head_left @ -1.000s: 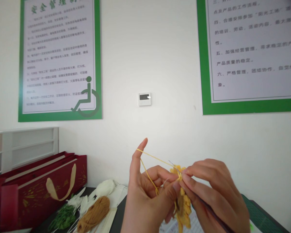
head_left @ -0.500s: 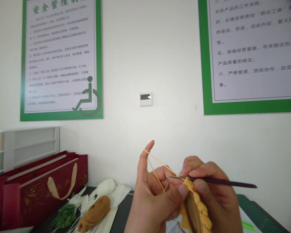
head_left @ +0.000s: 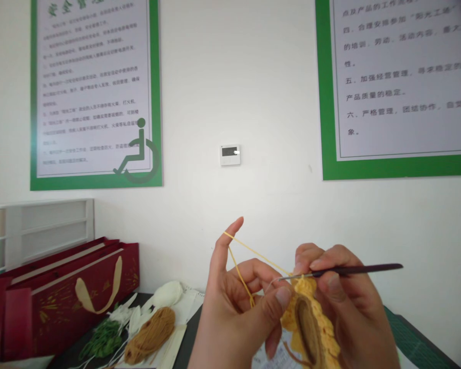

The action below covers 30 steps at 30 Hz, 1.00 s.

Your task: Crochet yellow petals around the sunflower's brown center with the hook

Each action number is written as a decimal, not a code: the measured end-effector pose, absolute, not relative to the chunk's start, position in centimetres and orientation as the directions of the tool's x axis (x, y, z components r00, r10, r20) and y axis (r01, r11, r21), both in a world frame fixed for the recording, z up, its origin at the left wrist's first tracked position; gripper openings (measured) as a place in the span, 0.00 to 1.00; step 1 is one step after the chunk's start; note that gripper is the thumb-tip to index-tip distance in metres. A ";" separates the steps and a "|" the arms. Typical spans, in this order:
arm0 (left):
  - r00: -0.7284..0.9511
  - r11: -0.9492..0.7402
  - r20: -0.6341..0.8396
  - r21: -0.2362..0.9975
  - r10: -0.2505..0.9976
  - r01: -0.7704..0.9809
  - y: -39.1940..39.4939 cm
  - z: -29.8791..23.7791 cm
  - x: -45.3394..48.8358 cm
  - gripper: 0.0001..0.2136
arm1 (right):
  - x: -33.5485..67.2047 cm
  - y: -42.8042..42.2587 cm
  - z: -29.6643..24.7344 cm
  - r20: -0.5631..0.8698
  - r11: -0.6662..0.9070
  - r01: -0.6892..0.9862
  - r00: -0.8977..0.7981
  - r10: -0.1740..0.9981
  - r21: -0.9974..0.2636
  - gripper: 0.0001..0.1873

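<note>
My left hand pinches the edge of a yellow crochet piece between thumb and fingers. Its raised index finger carries a strand of yellow yarn that runs taut to the top of the piece. A dark-handled crochet hook lies nearly level in my right hand, gripped by thumb and fingers. The hook's metal tip points left and sits at the upper edge of the stitches. Inside the yellow rim shows a brown oval hollow. A thin pale thread loops near the left fingertips. The lower part of the piece is cut off by the frame.
On the dark table at left lie a brown yarn skein, a green yarn bundle and white yarn. Behind them stand red gift bags and a drawer unit. A green cutting mat lies at right, before the wall.
The hook has shifted slightly, its tip now nearer the stitches and its handle end tipped up. The crochet piece has turned to show more of its hollow. My left hand moved a little left.
</note>
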State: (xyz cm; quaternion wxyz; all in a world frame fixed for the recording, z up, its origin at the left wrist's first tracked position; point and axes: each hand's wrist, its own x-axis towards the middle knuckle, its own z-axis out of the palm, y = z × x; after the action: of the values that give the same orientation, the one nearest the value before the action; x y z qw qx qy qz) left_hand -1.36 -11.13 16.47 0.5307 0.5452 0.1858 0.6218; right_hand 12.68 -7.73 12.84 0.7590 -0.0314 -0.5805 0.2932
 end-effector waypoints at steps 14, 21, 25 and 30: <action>0.129 -0.399 0.502 0.796 0.855 -0.454 -11.1 16.2 -1.0 0.48 | 12.4 -7.7 12.5 0.889 0.878 -0.315 0.167 0.426 -0.362 0.05; 0.124 -0.378 0.471 0.816 0.873 -0.438 -11.2 16.4 -1.1 0.46 | 11.8 -7.9 13.1 0.890 0.888 -0.296 0.190 0.415 -0.351 0.04; 0.145 -0.370 0.475 0.814 0.868 -0.447 -11.1 16.4 -1.2 0.44 | 11.5 -7.7 13.2 0.871 0.856 -0.376 0.199 0.448 -0.354 0.05; 0.137 -0.348 0.455 0.813 0.880 -0.467 -11.0 16.4 -1.3 0.48 | 12.7 -7.3 13.0 0.903 0.908 -0.269 0.201 0.380 -0.322 0.05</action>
State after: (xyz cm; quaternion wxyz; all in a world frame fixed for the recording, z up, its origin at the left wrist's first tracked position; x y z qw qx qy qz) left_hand -1.28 -10.99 16.36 0.5369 0.5294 0.1949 0.6273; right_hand 12.67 -7.33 13.03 0.7736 -0.0465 -0.5963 0.2095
